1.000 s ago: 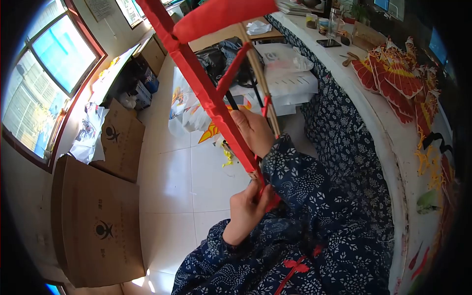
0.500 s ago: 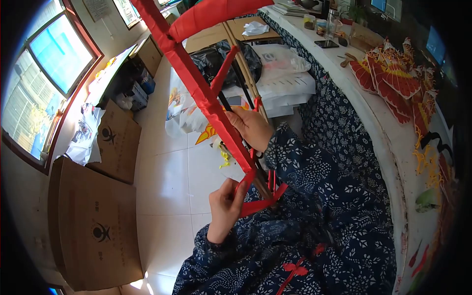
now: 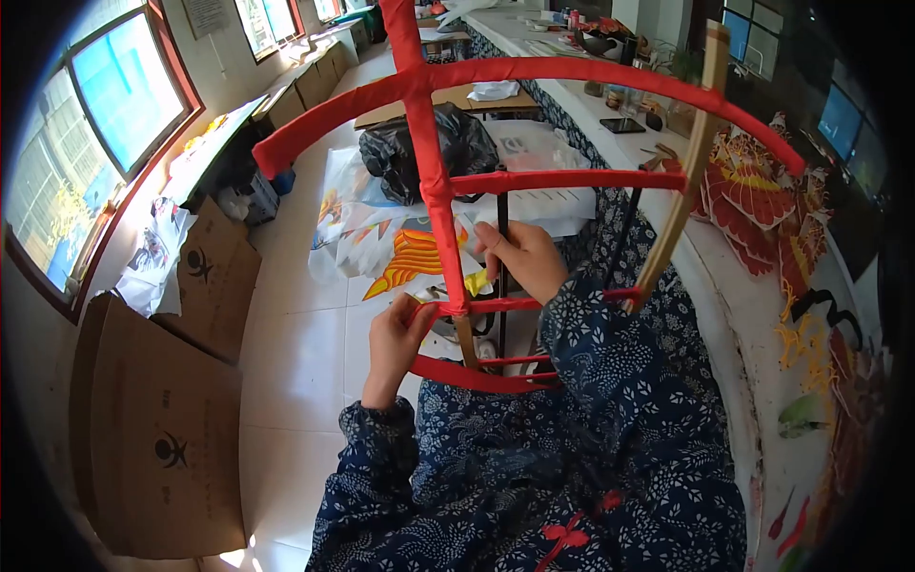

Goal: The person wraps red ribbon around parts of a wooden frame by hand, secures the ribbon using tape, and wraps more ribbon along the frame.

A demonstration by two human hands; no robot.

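Note:
A frame of wooden strips (image 3: 679, 224), largely wrapped in red cloth strip (image 3: 434, 181), stands upright before me, with curved and straight crossbars. My left hand (image 3: 393, 345) pinches the red strip at a lower joint of the left post, where bare wood shows just below. My right hand (image 3: 524, 259) is inside the frame, beside a dark vertical rod (image 3: 503, 276), its thumb and fingers partly bent. Whether it touches the rod is unclear. A curved red bar (image 3: 477, 378) crosses the bottom, above my patterned lap.
Cardboard boxes (image 3: 162, 429) stand at the left under the windows. Behind the frame lie white sheets (image 3: 334, 229) and a black plastic bag (image 3: 386, 157). The long counter (image 3: 705, 286) at the right holds a phone (image 3: 621, 125) and red-and-yellow winged pieces (image 3: 743, 210).
The frame has turned from a steep slanting view to face me broadly. My left hand has shifted left and up. My right hand has moved slightly right and down, off the red post.

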